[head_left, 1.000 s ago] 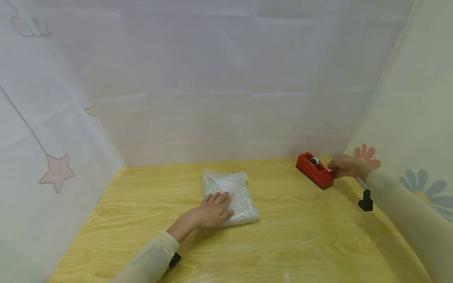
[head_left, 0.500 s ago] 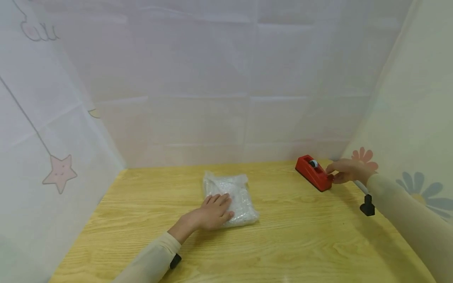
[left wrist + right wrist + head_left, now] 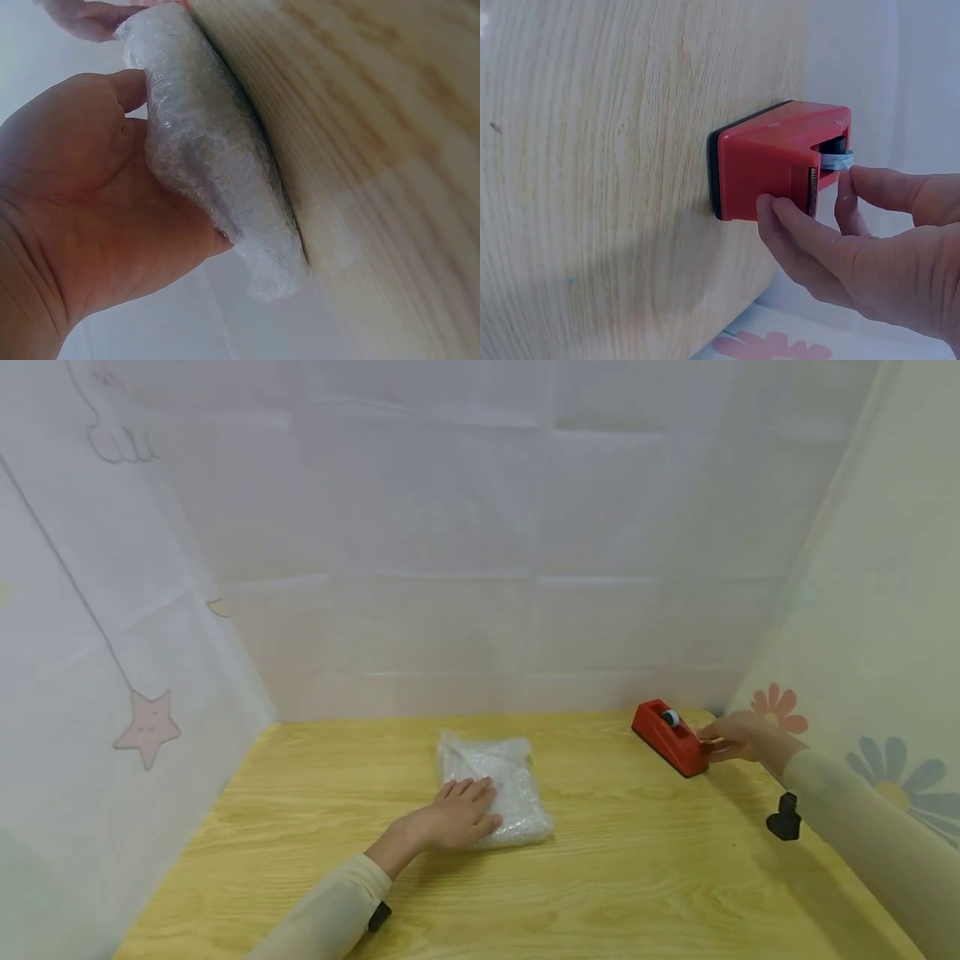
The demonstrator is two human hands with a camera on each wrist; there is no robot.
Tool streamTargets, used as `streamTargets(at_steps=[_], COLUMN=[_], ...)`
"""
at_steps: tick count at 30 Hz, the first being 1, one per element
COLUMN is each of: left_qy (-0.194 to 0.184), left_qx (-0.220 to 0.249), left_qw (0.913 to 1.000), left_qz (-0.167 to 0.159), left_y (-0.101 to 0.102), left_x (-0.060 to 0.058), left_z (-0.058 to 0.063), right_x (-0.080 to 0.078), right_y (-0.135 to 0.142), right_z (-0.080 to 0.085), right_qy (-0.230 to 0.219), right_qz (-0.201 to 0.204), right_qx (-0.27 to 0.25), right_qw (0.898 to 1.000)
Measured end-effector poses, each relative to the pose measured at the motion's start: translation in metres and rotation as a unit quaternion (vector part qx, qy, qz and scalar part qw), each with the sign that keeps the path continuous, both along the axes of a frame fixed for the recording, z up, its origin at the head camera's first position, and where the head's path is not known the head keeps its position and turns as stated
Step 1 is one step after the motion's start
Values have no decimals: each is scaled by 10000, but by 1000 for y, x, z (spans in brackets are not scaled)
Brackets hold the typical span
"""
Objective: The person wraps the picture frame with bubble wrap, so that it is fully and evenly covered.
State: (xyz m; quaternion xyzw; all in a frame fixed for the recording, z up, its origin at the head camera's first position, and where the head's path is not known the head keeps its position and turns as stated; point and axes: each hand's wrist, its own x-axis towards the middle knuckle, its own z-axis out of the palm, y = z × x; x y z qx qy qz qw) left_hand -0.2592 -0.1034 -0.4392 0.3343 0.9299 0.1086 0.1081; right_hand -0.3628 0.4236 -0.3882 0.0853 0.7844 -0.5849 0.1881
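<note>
In the head view my left hand (image 3: 461, 817) lies flat, palm down, with spread fingers on a bubble-wrapped package (image 3: 521, 793). Seen from the left wrist, the package (image 3: 199, 127) is flat, and my palm (image 3: 97, 202) reaches over its near edge. Off to the right is a red tape dispenser (image 3: 671, 747) on a black base, my right hand (image 3: 750, 739) at its low front end. Close up in the right wrist view, thumb and forefinger pinch at the clear tape (image 3: 837, 160) by its roll. Other fingertips (image 3: 776, 206) touch the dispenser's front below the toothed cutter (image 3: 812, 191).
Both things stand on a wood-grain table (image 3: 600, 885). A pale cloth wall (image 3: 420, 635) rises right behind it, and printed cloth sides with a star (image 3: 147, 727) and flowers (image 3: 780, 706) flank it.
The head view has tilted up slightly. The right hand's fingers have shifted and spread a little at the dispenser's front. Package, dispenser and left hand stay in place.
</note>
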Motion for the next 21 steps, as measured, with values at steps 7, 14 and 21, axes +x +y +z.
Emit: streamTargets(at_steps=[7,14,21], left_qy=[140,250,134], left_qx=[-122,-84,-325], left_qw=[9998,9996,9993], left_qz=[74,56,119], left_y=[0,-1,1], left_x=[-4,-11,-7], left_z=[0,-11,6], right_x=[2,8,12], right_y=[-2,-5,-2], right_z=[-3,-7,-18], right_qy=[-66,-158,388], right_qz=[-277,-578,-663], right_qx=[-675,-1127,-1437], right_qw=[9973,9918,9866])
